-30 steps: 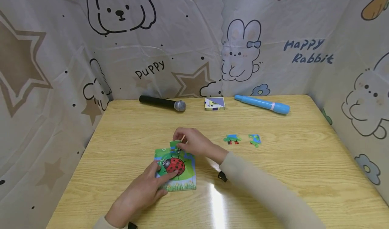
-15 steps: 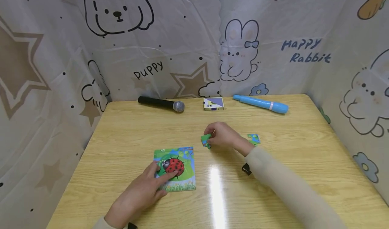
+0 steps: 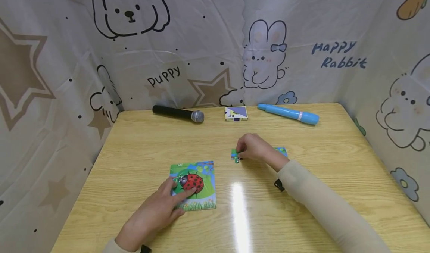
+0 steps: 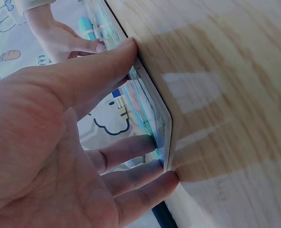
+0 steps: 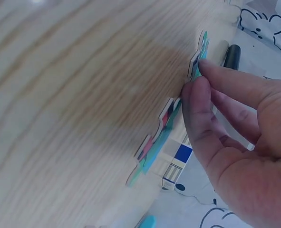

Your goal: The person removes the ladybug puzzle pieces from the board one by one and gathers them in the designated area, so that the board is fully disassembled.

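Note:
A square ladybug jigsaw puzzle [image 3: 206, 199] lies on the table. My left hand [image 3: 158, 210] rests on its lower left part, the index fingertip on the red ladybug. In the left wrist view the thumb [image 4: 95, 71] touches one edge of the board, and other fingertips touch near its corner. Farther off to the right, my right hand [image 3: 256, 148] pinches a green and blue puzzle piece [image 3: 234, 155] between thumb and forefinger, at the tabletop. Another loose piece [image 3: 281, 151] shows partly behind that wrist. Close by in the right wrist view lies a piece with red patches [image 5: 154, 147].
Along the table's back edge lie a black microphone [image 3: 178, 114], a small playing-card box [image 3: 236, 113] and a blue stick-like object [image 3: 288, 113]. Printed cloth [image 3: 208, 40] hangs behind and at both sides of the wooden table [image 3: 151, 141].
My right hand has carried the puzzle piece from the puzzle's top edge rightward to the tabletop near the loose pieces. The left hand stays on the puzzle.

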